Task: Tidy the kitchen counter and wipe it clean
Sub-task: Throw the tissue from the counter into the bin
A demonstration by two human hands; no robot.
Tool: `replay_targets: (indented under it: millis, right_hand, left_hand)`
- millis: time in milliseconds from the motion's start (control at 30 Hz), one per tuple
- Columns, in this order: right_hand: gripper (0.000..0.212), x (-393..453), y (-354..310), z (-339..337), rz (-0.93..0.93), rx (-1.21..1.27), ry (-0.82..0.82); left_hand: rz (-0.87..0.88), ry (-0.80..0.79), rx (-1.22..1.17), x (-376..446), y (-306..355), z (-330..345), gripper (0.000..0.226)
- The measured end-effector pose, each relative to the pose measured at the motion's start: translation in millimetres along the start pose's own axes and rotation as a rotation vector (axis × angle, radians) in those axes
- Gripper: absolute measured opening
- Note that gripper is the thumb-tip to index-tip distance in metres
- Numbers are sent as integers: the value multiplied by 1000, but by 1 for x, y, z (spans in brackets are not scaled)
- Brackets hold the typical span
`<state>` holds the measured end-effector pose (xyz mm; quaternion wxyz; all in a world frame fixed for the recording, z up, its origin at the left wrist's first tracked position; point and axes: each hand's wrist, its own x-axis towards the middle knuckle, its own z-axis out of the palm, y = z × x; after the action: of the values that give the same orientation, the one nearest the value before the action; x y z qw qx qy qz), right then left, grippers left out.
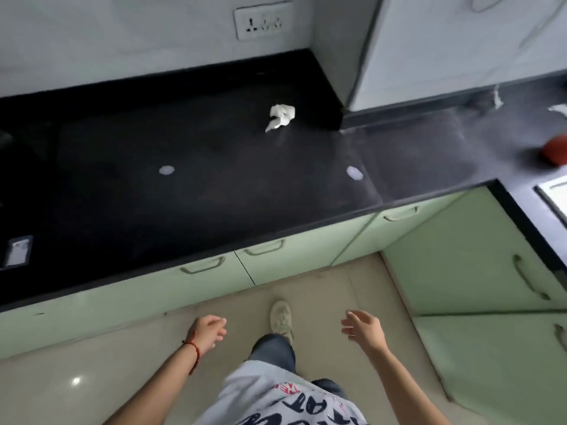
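Observation:
A black kitchen counter [190, 191] runs across the view and turns a corner at the right. A crumpled white tissue [280, 116] lies on it near the back wall. My left hand [208, 332], with a red thread at the wrist, hangs below the counter edge over the floor, fingers loosely curled and holding nothing. My right hand [363, 331] is also low over the floor, fingers spread and empty. Both hands are well short of the counter.
A phone [18, 251] lies at the counter's left front edge. A red-brown object [553, 151] sits at the far right, and a sink rim [552, 197] shows beyond it. Pale green cabinet doors [276, 268] with handles stand below. A wall socket [264, 21] is above.

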<state>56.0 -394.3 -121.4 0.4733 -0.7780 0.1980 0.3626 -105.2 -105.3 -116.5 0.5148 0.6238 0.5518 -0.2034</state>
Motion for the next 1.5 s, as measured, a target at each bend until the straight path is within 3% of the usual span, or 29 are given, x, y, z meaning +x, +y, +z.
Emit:
replay_targets:
  millis: [100,300,400,500,567,733,900,1000,1167,1367,1500]
  right_hand:
    - [16,9,-40,9,-56,-63,-48]
    - [13,15,-141,12,-314,-30,-106]
    - [16,20,-192,16,-380,23,-144]
    - [18,35,-247,25,-457,19,-186]
    - [17,52,-282,36,-498,-16,-189]
    - [17,95,-366,66,-653,-197,-181]
    - [38,126,-437,99,-896,-540,-51]
    - [51,147,-454,121,-936,-761,-28]
    - [42,166,-450,139,-958,-1125,-22]
    - [33,166,-436,129,-994,-1134,-34]
    - [36,156,-424,109,-1002,-1010,-39]
  left_hand:
    - [104,-26,38,-1,43,1,11]
    - [518,-118,123,-19,167,10,12]
    - [688,34,134,-18,216,7,21]
    - [857,382,332,6,238,6,40]
    - [806,543,521,28,242,4,45]
    - [522,610,754,43,245,8,55]
    - [502,618,781,47,254,14,56]
    - [505,603,750,47,252,13,55]
    - [520,604,732,47,250,11,54]
    - [502,628,746,48,249,12,55]
    - [508,630,749,46,249,12,55]
